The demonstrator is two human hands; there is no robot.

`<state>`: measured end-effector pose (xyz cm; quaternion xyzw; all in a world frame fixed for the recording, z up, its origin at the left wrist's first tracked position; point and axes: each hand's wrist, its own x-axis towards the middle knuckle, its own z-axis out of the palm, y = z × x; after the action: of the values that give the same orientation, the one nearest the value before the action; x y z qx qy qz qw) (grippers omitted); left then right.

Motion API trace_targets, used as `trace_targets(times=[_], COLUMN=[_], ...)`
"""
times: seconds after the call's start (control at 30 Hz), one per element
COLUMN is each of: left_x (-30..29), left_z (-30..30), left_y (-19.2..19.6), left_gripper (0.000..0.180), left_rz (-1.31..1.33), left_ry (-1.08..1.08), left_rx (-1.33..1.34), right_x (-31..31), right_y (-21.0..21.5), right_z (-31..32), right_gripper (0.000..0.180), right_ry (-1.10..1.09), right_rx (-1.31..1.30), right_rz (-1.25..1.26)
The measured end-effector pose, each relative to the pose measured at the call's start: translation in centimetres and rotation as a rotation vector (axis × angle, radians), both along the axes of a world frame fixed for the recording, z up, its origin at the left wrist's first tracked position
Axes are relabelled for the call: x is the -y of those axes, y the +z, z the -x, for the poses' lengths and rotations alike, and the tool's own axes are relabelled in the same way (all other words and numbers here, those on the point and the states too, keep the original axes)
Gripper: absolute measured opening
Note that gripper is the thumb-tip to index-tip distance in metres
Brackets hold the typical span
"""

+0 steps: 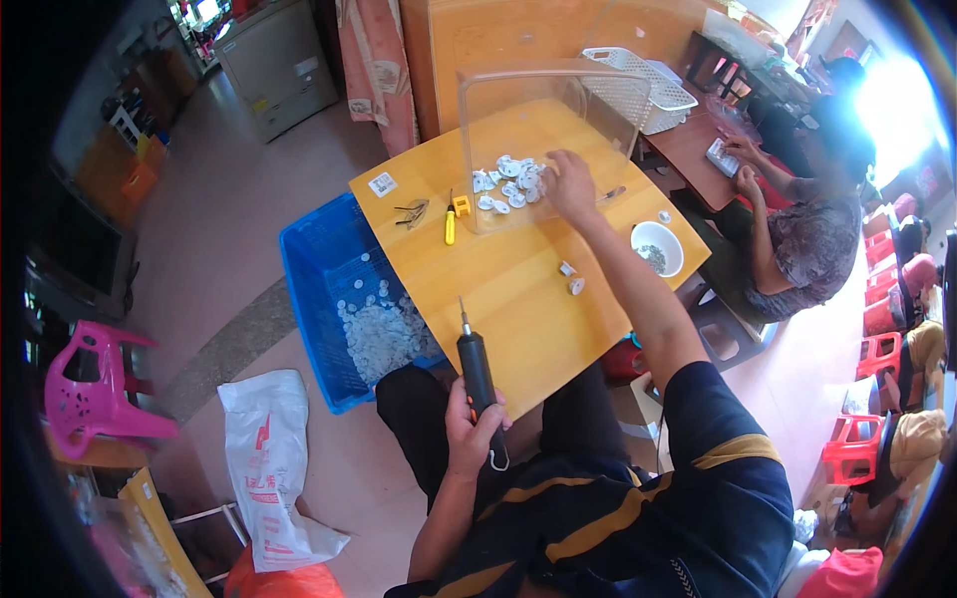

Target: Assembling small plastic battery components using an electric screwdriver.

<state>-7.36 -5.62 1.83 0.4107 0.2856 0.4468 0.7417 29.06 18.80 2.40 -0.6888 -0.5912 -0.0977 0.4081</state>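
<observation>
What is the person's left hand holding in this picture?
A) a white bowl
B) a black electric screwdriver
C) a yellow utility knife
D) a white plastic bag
B: the left hand grips a black electric screwdriver with its bit pointing up over the wooden table, while the right hand reaches to the pile of small white parts.

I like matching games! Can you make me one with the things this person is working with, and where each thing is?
Things:
1. electric screwdriver
2. pile of white parts
3. white bowl
4. blue crate

Places:
A. on the floor, left of the table
B. held in the left hand
C. under the right hand
D. near the table's right edge

Pairs: 1-B, 2-C, 3-D, 4-A
</observation>
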Motion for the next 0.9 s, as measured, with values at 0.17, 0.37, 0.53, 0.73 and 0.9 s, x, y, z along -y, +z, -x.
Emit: trace_targets(times=[0.17, 0.37, 0.53, 0.73, 0.9], left_x=[-1.1, -2.6, -3.0, -3.0, -2.9], left_z=[-2.0, -3.5, -3.9, -4.0, -4.1], left_y=[0.5, 0.0, -0.3, -1.4, -1.2], left_gripper=[0.049, 0.048, 0.049, 0.052, 0.051], left_rz=[0.013, 0.001, 0.0, -0.007, -0.071], left_ry=[-0.042, -0.047, -0.052, -0.085, -0.081], left_rx=[-0.072, -0.115, -0.122, -0.189, -0.205], right_x=[-2.7, -2.9, -2.7, -4.5, -2.9], right_y=[-3.0, -4.0, -3.2, -4.0, -3.9], right_z=[-5.4, -4.8, -4.3, -3.5, -2.0], right_gripper=[0.037, 0.031, 0.034, 0.042, 0.039], right_ry=[-0.291, -0.221, 0.007, 0.135, 0.163], right_rx=[0.114, 0.055, -0.231, -0.085, -0.098], right_rz=[0.219, 0.34, 0.315, 0.181, 0.173])
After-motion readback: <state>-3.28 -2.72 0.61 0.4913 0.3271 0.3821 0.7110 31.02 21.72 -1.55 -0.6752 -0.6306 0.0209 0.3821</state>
